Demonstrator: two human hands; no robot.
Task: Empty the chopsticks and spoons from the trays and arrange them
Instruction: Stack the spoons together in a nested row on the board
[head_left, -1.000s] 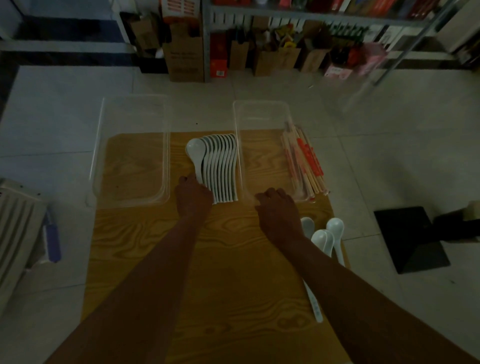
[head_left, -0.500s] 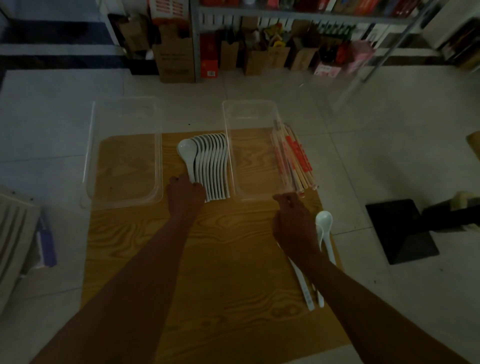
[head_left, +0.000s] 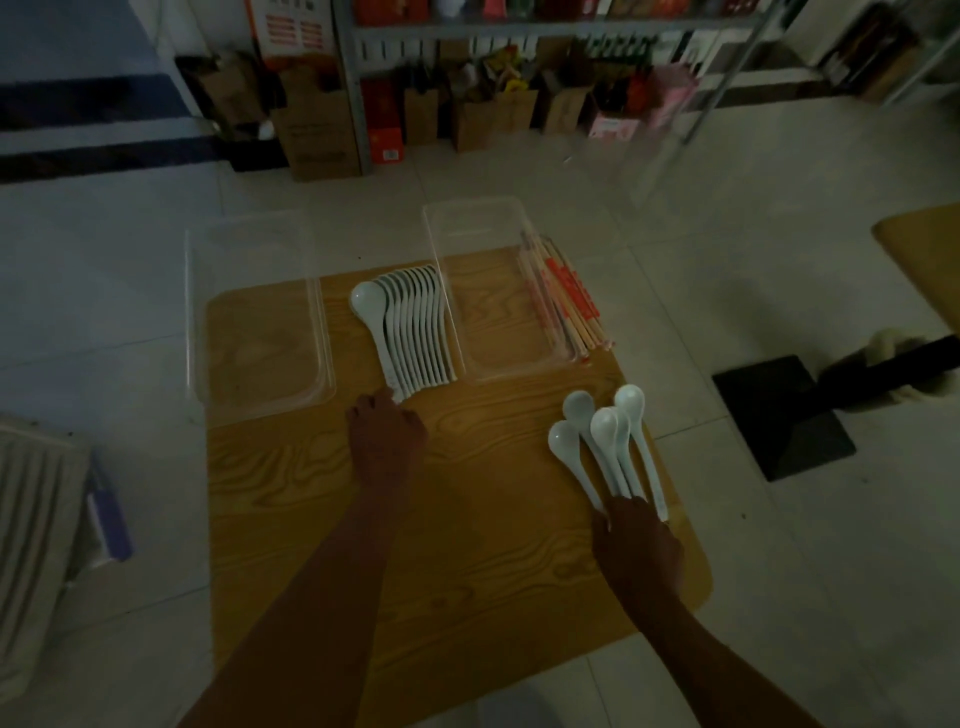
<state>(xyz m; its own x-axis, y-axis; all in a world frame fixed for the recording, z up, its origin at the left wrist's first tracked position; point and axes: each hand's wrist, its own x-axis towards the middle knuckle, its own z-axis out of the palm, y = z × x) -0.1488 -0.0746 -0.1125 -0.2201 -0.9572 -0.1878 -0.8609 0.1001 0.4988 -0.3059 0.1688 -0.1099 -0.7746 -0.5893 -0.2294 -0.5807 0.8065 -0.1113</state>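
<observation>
A row of several white spoons (head_left: 415, 327) lies side by side on the wooden table (head_left: 467, 545), between two clear trays. My left hand (head_left: 387, 441) rests against the near handle ends of that row, fingertips hidden. Nothing lies in the left tray (head_left: 200, 322) or the right tray (head_left: 441, 260). A bundle of chopsticks (head_left: 569, 296) in red-printed wrappers lies against the right tray's right side. My right hand (head_left: 641, 551) grips the handle ends of several loose white spoons (head_left: 602, 436), fanned out near the table's right edge.
The table's right edge runs close beside the loose spoons. On the tiled floor to the right stands a black square base (head_left: 784, 415). Shelves with boxes and bags (head_left: 467, 104) line the far wall. A pale slatted object (head_left: 31, 519) sits at the left.
My right hand pulled back from the right tray's near end toward me and now holds the loose spoons by their handles, bowls fanned out. My left hand stayed at the spoon row.
</observation>
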